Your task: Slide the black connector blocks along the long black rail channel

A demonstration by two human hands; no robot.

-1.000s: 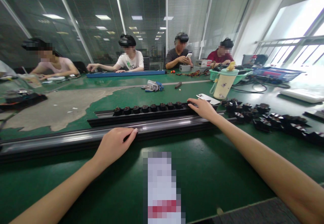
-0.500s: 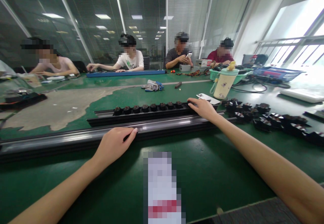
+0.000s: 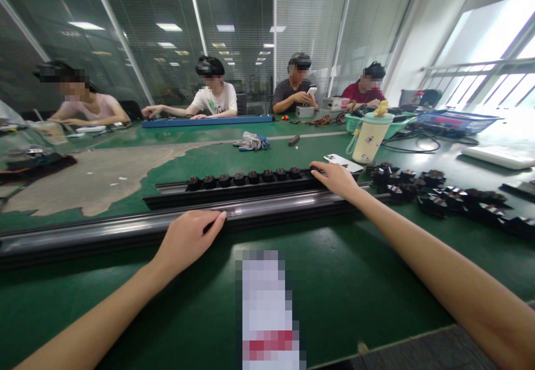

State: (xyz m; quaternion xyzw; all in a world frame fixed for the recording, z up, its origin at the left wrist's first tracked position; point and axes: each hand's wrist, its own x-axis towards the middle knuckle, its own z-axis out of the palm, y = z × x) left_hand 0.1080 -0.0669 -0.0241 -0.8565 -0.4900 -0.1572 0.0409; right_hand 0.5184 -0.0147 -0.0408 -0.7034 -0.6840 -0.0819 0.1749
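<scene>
A long dark rail with a glossy rounded face lies across the green table. My left hand is closed over its near side, thumb and finger meeting at the edge. Behind it, several round black modules sit in a row in a shorter black channel. At the right end of that row, my right hand has its fingers curled onto a black module, which the hand mostly covers.
Loose black modules are spread at the right. Behind my right hand are a white phone and a cream tumbler. Gloves and a dark block lie mid-table. Several people sit opposite, near a blue rail.
</scene>
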